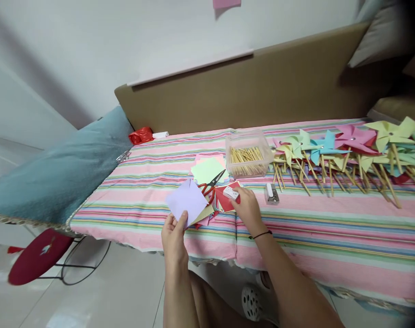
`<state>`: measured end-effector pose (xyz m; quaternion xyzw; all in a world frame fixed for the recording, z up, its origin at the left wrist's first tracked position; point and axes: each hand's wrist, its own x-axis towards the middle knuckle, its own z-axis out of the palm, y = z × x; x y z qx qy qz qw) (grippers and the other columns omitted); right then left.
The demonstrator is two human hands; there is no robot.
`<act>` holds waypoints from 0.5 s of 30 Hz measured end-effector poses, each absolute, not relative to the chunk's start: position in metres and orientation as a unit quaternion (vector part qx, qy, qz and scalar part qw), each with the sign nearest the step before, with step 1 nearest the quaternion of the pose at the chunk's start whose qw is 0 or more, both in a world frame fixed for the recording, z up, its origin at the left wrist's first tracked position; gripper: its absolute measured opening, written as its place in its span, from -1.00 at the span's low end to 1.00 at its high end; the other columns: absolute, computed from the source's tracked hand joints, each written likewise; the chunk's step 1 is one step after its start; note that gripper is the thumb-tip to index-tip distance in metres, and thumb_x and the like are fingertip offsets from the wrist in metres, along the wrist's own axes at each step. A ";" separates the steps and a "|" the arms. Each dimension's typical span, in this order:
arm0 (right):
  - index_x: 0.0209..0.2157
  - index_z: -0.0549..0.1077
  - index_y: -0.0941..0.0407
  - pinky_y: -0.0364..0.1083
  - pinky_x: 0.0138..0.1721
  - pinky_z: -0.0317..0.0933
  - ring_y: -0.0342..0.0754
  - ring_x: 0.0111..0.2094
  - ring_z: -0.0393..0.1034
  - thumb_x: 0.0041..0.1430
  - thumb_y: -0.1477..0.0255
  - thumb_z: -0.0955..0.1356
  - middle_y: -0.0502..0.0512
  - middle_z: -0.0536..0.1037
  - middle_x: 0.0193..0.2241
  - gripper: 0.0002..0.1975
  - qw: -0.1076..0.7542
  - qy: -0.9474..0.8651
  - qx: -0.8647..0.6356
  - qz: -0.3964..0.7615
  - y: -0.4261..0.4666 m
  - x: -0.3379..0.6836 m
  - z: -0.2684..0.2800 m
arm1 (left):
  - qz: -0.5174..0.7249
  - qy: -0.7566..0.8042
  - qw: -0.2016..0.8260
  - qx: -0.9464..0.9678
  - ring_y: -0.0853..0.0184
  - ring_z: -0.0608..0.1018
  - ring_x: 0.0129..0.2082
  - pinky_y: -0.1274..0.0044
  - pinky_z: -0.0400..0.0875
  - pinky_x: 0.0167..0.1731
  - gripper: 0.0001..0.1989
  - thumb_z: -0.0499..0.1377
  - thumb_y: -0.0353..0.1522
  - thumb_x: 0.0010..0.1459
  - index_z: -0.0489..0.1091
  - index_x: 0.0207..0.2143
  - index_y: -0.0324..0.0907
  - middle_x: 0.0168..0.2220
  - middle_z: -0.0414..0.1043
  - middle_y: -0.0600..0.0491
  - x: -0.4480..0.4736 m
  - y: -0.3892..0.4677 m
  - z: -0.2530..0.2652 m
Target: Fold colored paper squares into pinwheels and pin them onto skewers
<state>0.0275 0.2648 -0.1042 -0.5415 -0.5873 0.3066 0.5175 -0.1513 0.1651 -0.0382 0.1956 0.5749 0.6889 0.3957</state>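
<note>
Lilac paper (pixel 189 201), a thin, flat square with a smooth matte face, is held by the left hand (pixel 173 232) at the front part of the striped cloth (pixel 330 232). Its near corner is pinched in that grip, with the thumb laid on top and the fingers curled beneath. By the right hand (pixel 249 209), on whose wrist a thin dark band (pixel 261 234) is worn, a small white block (pixel 231 193) with rounded-off edges is gripped between thumb and fingers above red paper (pixel 224 199); whether the block is touching the paper cannot be told.

Between the two hands, scissors (pixel 217 177) with dark metal blades and looped red handles are laid aslant, the blades partly over a loose stack topped by pale green paper (pixel 206 169). Just beyond, a clear plastic box (pixel 263 158) is filled with slender wooden sticks (pixel 243 154). To the right of it, folded paper pinwheels (pixel 356 139) in pastel colours are heaped, their pointed blades overlapping and their round sticks splayed toward the front. Near the right hand, a shiny metal object (pixel 272 197) is seen, too small to be identified.
</note>
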 end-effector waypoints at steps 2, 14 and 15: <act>-0.26 0.48 0.14 0.19 0.06 0.12 0.21 -0.02 0.32 -0.06 0.39 0.38 0.27 0.54 -0.15 -0.75 0.530 -0.582 -0.541 0.298 0.254 0.034 -0.093 | 0.686 0.567 0.407 0.206 0.40 0.54 -0.38 0.59 0.35 -0.28 -0.65 0.41 -0.33 -0.23 0.42 -0.35 -0.21 -0.46 0.54 0.11 -0.146 0.153 -0.032; -0.60 0.44 0.13 -0.18 -0.53 0.11 -0.18 -0.58 0.21 -0.17 0.14 0.49 -0.07 0.37 -0.65 -0.66 0.460 -0.410 -0.449 0.647 0.116 0.088 -0.012 | 0.580 0.496 0.565 0.314 0.40 0.51 -0.42 0.57 0.36 -0.32 -0.70 0.35 -0.32 -0.09 0.40 -0.30 -0.24 -0.42 0.56 0.03 -0.076 0.074 -0.010; -0.62 0.43 0.14 -0.19 -0.55 0.07 -0.20 -0.59 0.17 -0.19 0.15 0.50 -0.08 0.34 -0.66 -0.65 0.464 -0.400 -0.463 0.641 0.108 0.092 -0.008 | 0.575 0.495 0.565 0.324 0.43 0.49 -0.45 0.58 0.34 -0.35 -0.71 0.35 -0.32 -0.09 0.40 -0.32 -0.24 -0.44 0.54 0.05 -0.075 0.068 -0.008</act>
